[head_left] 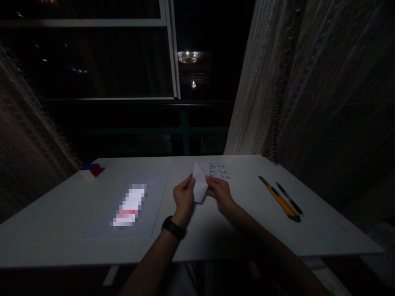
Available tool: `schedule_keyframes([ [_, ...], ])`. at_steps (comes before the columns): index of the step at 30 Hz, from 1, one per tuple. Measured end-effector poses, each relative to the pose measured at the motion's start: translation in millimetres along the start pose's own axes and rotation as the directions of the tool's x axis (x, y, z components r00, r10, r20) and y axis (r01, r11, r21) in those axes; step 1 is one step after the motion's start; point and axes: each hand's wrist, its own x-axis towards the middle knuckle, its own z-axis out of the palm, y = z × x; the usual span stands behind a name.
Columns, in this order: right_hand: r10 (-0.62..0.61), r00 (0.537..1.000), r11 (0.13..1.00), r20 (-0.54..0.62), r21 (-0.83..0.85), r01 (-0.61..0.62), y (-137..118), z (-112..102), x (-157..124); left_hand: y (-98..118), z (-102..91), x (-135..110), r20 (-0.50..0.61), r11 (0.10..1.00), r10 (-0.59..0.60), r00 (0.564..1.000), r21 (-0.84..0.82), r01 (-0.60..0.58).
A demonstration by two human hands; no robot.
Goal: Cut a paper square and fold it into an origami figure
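Both of my hands hold a folded white paper point(200, 181) a little above the white table point(240, 234), near its middle. My left hand point(184, 199), with a black watch on the wrist, pinches the paper's left edge. My right hand point(220, 192) pinches its right edge. The paper is creased into a pointed, angular shape. Just beyond it on the table lies a small sheet with dark printed marks point(220, 170).
A large pale sheet point(135, 205) with a blurred label lies to the left. A yellow utility knife point(279, 198) and a dark pen point(289, 198) lie to the right. A red and blue block point(91, 169) sits at the far left corner. Curtains and a dark window stand behind.
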Motion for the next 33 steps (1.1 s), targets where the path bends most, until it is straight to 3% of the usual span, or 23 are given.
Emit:
schedule_keyframes([
  [7,-0.003,1.0,1.0,-0.017,-0.008,0.003,1.3,0.2,0.6,1.3,-1.0,-0.5,0.004,1.0,0.019,1.0,0.019,-0.019],
  [14,-0.06,0.997,0.998,0.057,0.018,0.059,-1.9,2.4,-0.9,6.4,2.3,-7.4,0.068,0.995,0.055,0.996,0.074,-0.06],
  [22,-0.125,0.991,0.978,-0.056,0.162,0.133,-5.4,-1.9,6.0,9.4,6.2,-15.3,0.206,0.981,0.081,0.975,0.154,-0.114],
  [33,-0.144,0.984,0.975,-0.104,0.154,0.159,-4.1,-1.5,6.4,14.8,6.9,-16.9,0.222,0.978,0.105,0.969,0.156,-0.141],
])
